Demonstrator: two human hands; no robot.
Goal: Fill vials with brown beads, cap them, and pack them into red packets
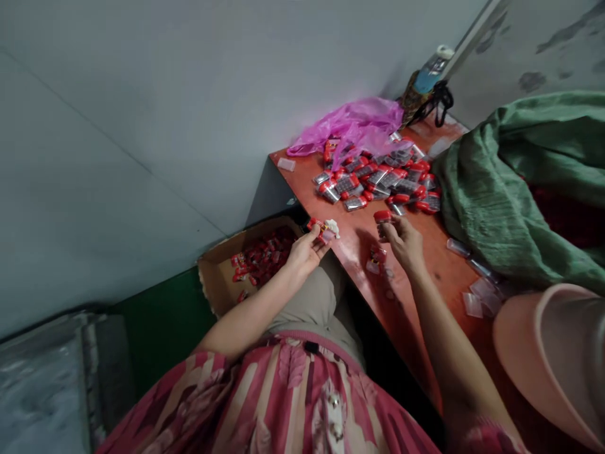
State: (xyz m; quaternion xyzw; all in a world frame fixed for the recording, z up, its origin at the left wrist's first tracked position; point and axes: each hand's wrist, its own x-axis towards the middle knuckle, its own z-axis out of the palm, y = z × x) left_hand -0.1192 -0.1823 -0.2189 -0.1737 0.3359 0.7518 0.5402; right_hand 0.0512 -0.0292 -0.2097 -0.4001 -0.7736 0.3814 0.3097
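My left hand [306, 251] is closed on a small red printed packet [326, 231] with a white piece at its end, just off the table's left edge. Over the table, my right hand [401, 238] pinches a small red-capped container [382, 217], partly hidden by the fingers. Below that hand lies another red piece with a clear part [377, 258]. Beyond both hands is a pile of red-capped clear containers [373, 176] with dark contents.
A cardboard box [215, 284] of red pieces stands below on the left. A pink plastic bag [354, 123] lies behind the pile. On the right are a green sack [491, 195], clear plastic cases [482, 296] and a pink bucket [524, 340]. A bottle [430, 72] stands at the back.
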